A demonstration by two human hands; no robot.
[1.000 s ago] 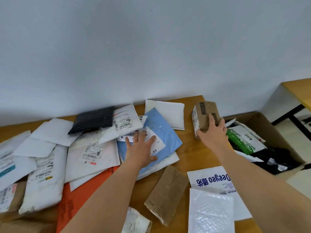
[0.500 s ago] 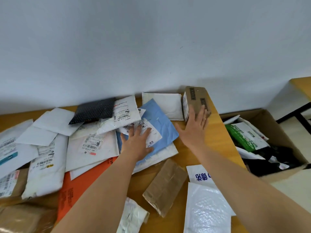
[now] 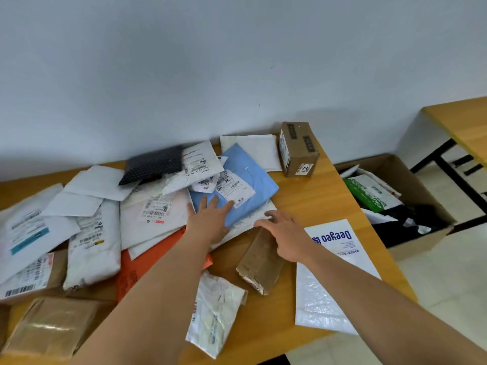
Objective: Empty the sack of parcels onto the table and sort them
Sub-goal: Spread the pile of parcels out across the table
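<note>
Several parcels lie spread over the wooden table [image 3: 311, 204]. My left hand [image 3: 210, 219] rests flat, fingers apart, on the near edge of a blue mailer [image 3: 253, 188]. My right hand [image 3: 287, 233] hovers open over the top of a flat brown paper parcel [image 3: 261, 264], holding nothing. A small cardboard box [image 3: 299, 148] stands alone at the table's far right corner. White mailers with labels [image 3: 155, 209], a black dotted pouch [image 3: 155, 164] and an orange envelope [image 3: 139, 270] overlap on the left.
A white bubble mailer with blue print [image 3: 332, 272] lies at the right edge. A clear plastic bag [image 3: 216, 309] and a taped brown parcel [image 3: 50, 325] lie near me. An open carton [image 3: 411, 180] with bags stands on the floor, right. A second table [image 3: 463, 122] stands beyond.
My right hand let go of the small cardboard box at the far corner and drew back toward the brown paper parcel. My left hand stayed on the blue mailer.
</note>
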